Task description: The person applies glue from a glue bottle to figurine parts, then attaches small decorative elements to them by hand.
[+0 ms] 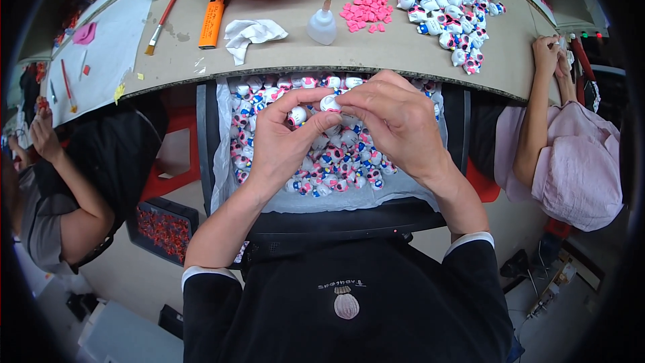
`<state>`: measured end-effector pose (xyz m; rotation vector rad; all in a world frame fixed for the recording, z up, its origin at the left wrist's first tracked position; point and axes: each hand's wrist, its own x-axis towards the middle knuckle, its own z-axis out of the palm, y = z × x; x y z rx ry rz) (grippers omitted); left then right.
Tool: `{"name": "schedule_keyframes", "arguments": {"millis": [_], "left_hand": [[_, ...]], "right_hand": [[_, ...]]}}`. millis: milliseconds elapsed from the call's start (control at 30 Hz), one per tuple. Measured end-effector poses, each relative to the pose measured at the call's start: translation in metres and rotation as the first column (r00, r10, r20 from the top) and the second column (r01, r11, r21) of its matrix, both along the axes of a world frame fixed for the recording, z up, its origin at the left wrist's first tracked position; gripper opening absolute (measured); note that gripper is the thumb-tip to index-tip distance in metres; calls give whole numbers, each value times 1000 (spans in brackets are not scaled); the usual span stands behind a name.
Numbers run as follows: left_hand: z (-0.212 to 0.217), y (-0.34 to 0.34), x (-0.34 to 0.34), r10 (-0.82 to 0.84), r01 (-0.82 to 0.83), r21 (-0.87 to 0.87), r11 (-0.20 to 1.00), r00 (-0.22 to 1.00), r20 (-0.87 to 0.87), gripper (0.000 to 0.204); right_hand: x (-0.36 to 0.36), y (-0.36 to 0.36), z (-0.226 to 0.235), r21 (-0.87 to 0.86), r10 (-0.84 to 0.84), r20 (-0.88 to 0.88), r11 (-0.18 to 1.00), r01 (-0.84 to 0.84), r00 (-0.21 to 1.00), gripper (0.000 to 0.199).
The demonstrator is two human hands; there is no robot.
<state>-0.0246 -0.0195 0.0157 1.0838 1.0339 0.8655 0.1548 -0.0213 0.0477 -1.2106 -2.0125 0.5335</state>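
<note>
Far to the left of the fingers, on the brown tabletop [282, 50]: a thin red-handled paintbrush [163, 17], an orange tube-shaped marker [211, 21] and a crumpled white tissue [250, 32], all laid within arm's reach for quick pick-up.

Left hand [279, 141] curled, thumb and forefinger closed on a small white toy figurine with pink and black marks [297, 116], held up over the bin to keep it steady and close to the eyes.

Just past those fingers, a second small white rounded piece [330, 102] pinched between both hands; possibly a head or cap being pressed on, though too small to tell.

Right hand [396, 121] bent inward, fingertips closed tight on that same piece from above.

Beneath both hands, a black crate lined with white plastic sheet [222, 154], heaped with matching figurines to catch drops.

Above the fingers, a small clear squeeze bottle [322, 25], then loose pink plastic bits [367, 11], then a pile of finished white figurines [447, 0].
</note>
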Motion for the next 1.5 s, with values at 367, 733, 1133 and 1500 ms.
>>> {"name": "schedule_keyframes", "arguments": {"millis": [367,733,1133,1500], "left_hand": [[3,1,1,-48,54,136,989,998,-44,29],[6,-7,6,-11,20,114,993,997,-77,34],[5,-7,3,-74,118,199,973,974,-216,35],[-4,2,-6,-198,206,183,961,978,-60,55]], "right_hand": [[7,0,0,-117,-31,-40,993,26,999,15],[-3,-9,-15,131,-67,-90,988,78,994,14],[18,-8,-8,-125,30,-110,991,-44,993,17],[-13,68,-19,-57,-159,-82,986,155,984,39]]}}
